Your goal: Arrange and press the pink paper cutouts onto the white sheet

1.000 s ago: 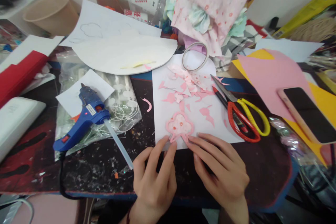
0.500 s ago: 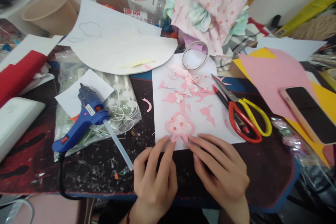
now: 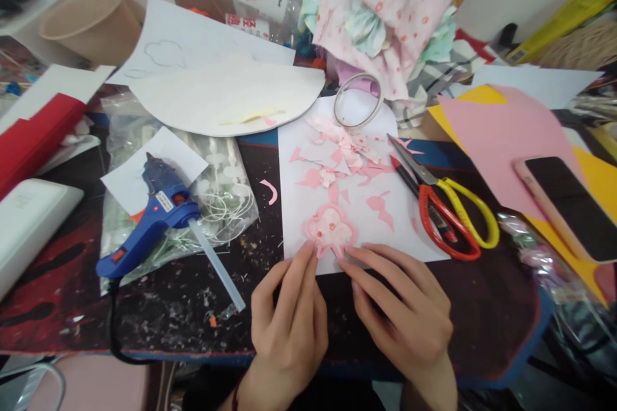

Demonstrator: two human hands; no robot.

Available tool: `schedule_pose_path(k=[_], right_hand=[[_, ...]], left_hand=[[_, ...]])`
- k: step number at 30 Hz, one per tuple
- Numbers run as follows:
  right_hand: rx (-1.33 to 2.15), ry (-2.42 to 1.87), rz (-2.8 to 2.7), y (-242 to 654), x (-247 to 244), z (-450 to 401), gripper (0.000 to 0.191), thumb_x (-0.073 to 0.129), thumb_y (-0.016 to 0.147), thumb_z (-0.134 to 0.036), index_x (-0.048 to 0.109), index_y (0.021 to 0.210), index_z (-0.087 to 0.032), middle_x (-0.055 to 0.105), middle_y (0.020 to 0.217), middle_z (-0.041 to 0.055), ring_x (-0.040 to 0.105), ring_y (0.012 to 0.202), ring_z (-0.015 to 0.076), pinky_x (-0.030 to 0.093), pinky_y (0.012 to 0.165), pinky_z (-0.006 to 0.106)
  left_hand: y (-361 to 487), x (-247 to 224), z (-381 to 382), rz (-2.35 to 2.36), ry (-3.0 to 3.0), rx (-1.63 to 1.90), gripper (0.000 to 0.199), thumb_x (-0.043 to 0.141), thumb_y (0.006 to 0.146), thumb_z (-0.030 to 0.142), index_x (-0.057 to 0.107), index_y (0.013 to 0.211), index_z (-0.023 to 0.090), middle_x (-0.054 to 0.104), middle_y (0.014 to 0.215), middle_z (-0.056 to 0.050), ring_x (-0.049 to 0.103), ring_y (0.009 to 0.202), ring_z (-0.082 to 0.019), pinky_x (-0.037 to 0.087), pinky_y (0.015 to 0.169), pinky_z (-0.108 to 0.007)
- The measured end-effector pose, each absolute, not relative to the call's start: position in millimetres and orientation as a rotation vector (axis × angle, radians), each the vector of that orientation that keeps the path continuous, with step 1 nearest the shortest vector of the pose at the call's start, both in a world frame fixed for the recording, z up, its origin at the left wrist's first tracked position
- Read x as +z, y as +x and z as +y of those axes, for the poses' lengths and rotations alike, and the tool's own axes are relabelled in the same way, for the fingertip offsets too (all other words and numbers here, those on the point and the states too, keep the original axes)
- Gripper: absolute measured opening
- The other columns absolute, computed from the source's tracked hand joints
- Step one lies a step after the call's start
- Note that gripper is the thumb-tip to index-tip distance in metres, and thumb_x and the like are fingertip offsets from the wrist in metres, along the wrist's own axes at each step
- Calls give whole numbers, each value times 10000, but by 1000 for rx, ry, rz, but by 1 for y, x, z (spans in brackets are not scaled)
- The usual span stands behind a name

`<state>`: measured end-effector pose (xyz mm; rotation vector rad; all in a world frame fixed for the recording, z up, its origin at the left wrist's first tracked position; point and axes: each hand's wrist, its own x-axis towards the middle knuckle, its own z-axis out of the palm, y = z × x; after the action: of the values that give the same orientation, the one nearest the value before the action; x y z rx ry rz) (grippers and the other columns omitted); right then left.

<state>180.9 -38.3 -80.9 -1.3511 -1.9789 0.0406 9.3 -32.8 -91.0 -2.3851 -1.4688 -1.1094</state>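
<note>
A small pink tree-shaped paper cutout [image 3: 331, 228], with a paler spotted piece on its face, lies flat on a white sheet [image 3: 308, 264]. My left hand [image 3: 292, 314] touches its lower left leg with outstretched fingertips, index and middle held close together. At the lower right leg, the fingertips of my right hand [image 3: 402, 308] rest with the fingers extended and slightly apart. My thumbs are mostly out of sight. Pink and spotted scraps [image 3: 349, 148] are scattered on the sheet just beyond the cutout.
Scissors [image 3: 441, 199] with red and yellow handles lie at right, near a phone [image 3: 571, 209] on pink paper [image 3: 511, 135]. A blue glue gun [image 3: 159, 212] rests on a plastic bag at left. Behind are a tape ring [image 3: 359, 121], a white board [image 3: 231, 93] and spotted cloth [image 3: 400, 6].
My left hand has shifted slightly right, and its index and middle fingers have drawn together. My right hand and the cutout have hardly moved.
</note>
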Motion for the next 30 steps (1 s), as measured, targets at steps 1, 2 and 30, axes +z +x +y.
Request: schedule_pose_path(k=[1, 2, 30], right_hand=[[40, -1347, -1978, 181, -81, -38, 366, 671, 858, -5, 753, 1179, -161, 789, 1174, 72, 686, 1111, 248, 568, 925, 411], [41, -1344, -1981, 181, -81, -38, 364, 671, 856, -3, 754, 1175, -158, 789, 1178, 73, 686, 1111, 249, 568, 923, 412], [-34, -1380, -1952, 177, -80, -35, 302, 684, 891, -32, 772, 1161, -134, 801, 1157, 75, 701, 1086, 255, 552, 927, 404]], left_hand=[[9, -91, -33, -1474, -2389, -1105, 410, 575, 948, -4, 632, 1353, 36, 761, 1235, -164, 664, 1131, -265, 532, 951, -400], [9, -91, -33, -1481, -2393, -1099, 405, 572, 950, -2, 632, 1349, 30, 758, 1237, -168, 661, 1139, -267, 531, 953, -401], [5, -95, -37, -1487, -2431, -1114, 439, 613, 913, -15, 662, 1346, 37, 747, 1264, -153, 644, 1150, -286, 527, 974, -399]])
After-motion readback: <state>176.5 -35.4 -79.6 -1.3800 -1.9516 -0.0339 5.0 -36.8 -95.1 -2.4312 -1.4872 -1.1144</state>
